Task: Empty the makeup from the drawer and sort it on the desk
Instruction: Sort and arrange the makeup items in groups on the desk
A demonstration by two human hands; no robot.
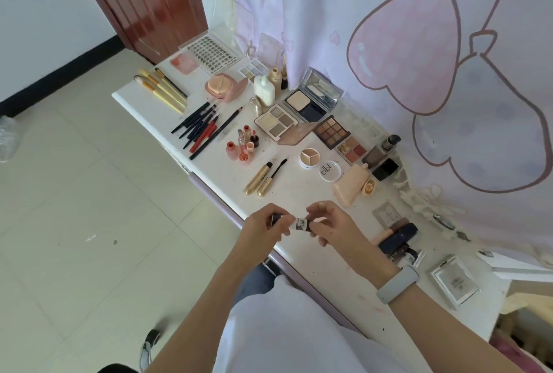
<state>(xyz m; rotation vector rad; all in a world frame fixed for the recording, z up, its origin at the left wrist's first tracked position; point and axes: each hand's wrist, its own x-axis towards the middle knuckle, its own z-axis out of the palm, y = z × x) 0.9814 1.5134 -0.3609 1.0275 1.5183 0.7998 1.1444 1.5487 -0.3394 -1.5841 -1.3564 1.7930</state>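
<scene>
White desk [167,121] was packed with makeup, sorted into little groups. Both hands hovered over the near edge with a small tube [300,224] between them: the left hand [263,230] pinched its dark end, and the right hand [329,224] gripped the other end with fingertips curled round it (the label had black and white stripes, couldn't read it). The right wrist had a grey band [398,283].

Farther back, gold-handled brushes [160,88] lay at the far left, then a fan of dark pencils [203,128], with a cluster of lipsticks [244,145] just beside them. Two gold mascaras [264,178] lay nearer the hands. Palettes [302,116] sat along the pink curtain [419,58], plus a round concealer pot [310,157] and its lid [329,170]. A pile of dark tubes [399,239] sat right of the hands, and a clear compact [454,283] lay nearer still.
</scene>
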